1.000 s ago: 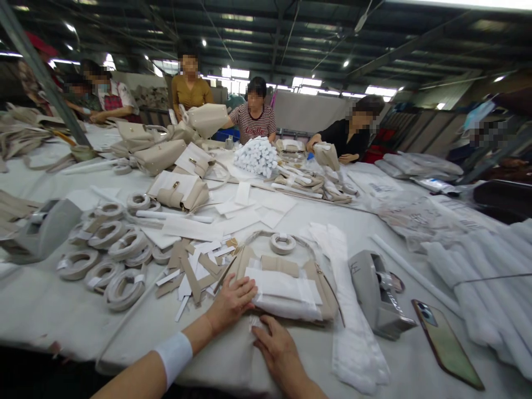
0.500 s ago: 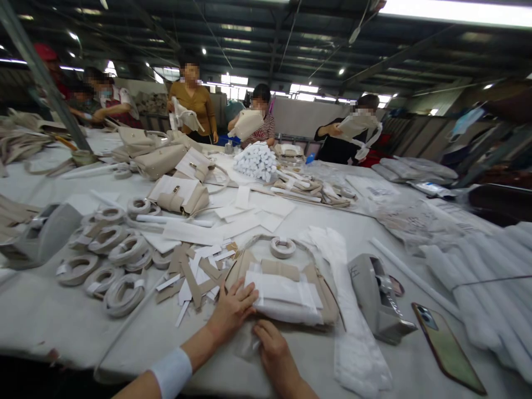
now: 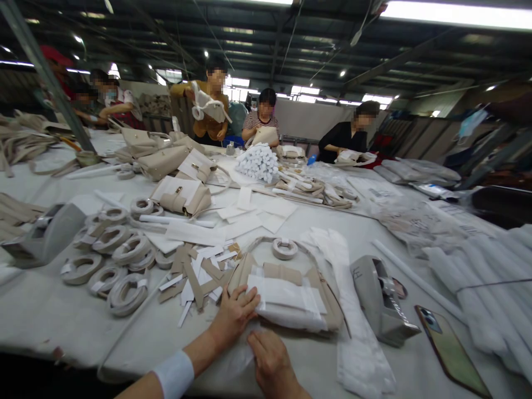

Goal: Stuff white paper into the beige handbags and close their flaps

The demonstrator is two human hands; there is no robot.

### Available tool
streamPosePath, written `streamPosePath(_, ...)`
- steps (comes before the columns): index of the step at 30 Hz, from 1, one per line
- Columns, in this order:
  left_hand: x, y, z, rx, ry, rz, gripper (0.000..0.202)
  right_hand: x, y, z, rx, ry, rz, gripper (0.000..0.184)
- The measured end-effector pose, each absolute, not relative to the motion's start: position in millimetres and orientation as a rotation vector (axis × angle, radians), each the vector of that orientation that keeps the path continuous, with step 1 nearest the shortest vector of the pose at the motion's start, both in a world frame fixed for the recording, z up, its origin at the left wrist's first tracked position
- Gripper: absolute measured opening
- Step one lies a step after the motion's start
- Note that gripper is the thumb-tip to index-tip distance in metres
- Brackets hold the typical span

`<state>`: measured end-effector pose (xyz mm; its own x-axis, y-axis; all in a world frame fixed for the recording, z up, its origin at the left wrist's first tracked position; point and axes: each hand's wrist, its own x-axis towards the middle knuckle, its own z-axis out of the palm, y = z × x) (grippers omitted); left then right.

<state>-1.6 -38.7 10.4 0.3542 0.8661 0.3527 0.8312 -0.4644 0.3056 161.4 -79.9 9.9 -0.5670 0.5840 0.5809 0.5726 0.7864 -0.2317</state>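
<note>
A beige handbag (image 3: 320,302) lies flat on the white table (image 3: 45,316) in front of me, its front covered with white wrapping paper (image 3: 286,296). My left hand (image 3: 233,316) rests with fingers spread on the bag's near left corner and the paper. My right hand (image 3: 270,363) lies just below, fingers curled on a clear plastic sheet (image 3: 233,357) at the bag's near edge. A roll of tape (image 3: 285,248) sits beyond the bag.
A grey tape dispenser (image 3: 380,302) and a phone (image 3: 451,352) lie to the right, beside white foam rolls (image 3: 477,277). Paper strips (image 3: 195,274) and coiled straps (image 3: 110,252) lie left. Several people work on bags (image 3: 180,194) across the table.
My right hand has slid left and nearer along the bag's near edge. My left hand stays on the bag's corner. The people across the table have lifted and lowered their bags.
</note>
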Motion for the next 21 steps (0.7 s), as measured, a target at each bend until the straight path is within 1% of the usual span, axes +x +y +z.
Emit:
streamPosePath(10,-1.6,-37.5,-2.7,2.672,1.603,0.889,0.032,161.8,-75.4,20.4,-0.771,-2.321,0.098,0.030)
streamPosePath(14,-1.9,-37.1,-6.2,2.710,1.602,0.931,0.032,158.3,-66.2,33.1,-0.697,-2.355,0.098,0.030)
streamPosePath(17,-5.0,-37.6,-7.9,2.720,1.599,0.886,0.035,159.7,-58.2,48.5,-0.707,-2.403,0.065,0.029)
streamPosePath(21,-11.2,-37.2,-10.2,2.754,1.518,0.790,0.044,159.4,-45.3,68.6,-0.738,-2.445,-0.027,0.026)
